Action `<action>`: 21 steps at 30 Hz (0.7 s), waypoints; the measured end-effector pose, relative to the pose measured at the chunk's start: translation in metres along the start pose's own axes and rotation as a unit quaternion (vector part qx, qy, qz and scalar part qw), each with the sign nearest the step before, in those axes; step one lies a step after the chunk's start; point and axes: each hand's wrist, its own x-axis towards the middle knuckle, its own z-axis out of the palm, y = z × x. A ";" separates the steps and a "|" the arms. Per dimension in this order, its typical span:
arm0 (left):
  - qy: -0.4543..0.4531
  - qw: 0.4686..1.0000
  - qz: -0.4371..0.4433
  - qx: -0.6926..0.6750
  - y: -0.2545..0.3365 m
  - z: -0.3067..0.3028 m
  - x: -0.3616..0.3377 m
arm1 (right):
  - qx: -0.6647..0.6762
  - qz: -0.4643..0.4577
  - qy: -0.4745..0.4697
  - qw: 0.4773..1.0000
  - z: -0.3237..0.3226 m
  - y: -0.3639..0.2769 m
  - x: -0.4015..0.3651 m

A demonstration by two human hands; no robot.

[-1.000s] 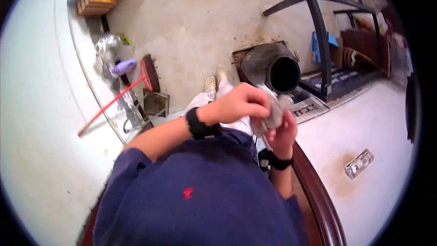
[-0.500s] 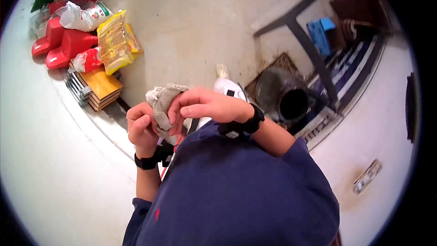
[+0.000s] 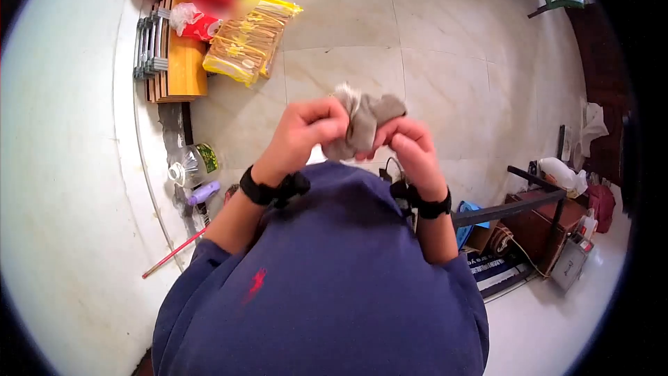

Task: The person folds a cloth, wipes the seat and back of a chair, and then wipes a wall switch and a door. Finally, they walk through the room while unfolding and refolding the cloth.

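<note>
Fingers [image 3: 325,113] of both hands closed tight on a crumpled grey cloth [image 3: 365,122], left hand [image 3: 303,136] gripping one side, right hand [image 3: 410,146] pinching the other. Cloth held bunched between the two hands, raised in front of a dark blue shirt [image 3: 327,285], above a pale tiled floor [image 3: 431,63]. Black bands [image 3: 261,189] on both wrists. Yellow packets [image 3: 247,42] and stacked wooden boards [image 3: 184,63] by the white wall [image 3: 69,167], well apart from the hands.

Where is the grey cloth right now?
In the head view, centre frame, the grey cloth is bunched between the left hand and the right hand, above the tiled floor.
</note>
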 end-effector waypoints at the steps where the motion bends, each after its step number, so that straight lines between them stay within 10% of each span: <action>1: 0.021 1.000 0.015 0.002 0.006 -0.010 0.026 | -0.017 -0.018 0.018 1.000 -0.009 -0.010 0.024; 11: -0.176 0.978 0.047 0.100 0.103 -0.002 0.256 | -0.220 -0.209 0.255 0.918 -0.092 -0.125 0.108; 21: -0.348 0.914 -0.027 0.207 0.081 0.126 0.457 | -0.019 -0.120 0.510 0.851 -0.264 -0.140 0.127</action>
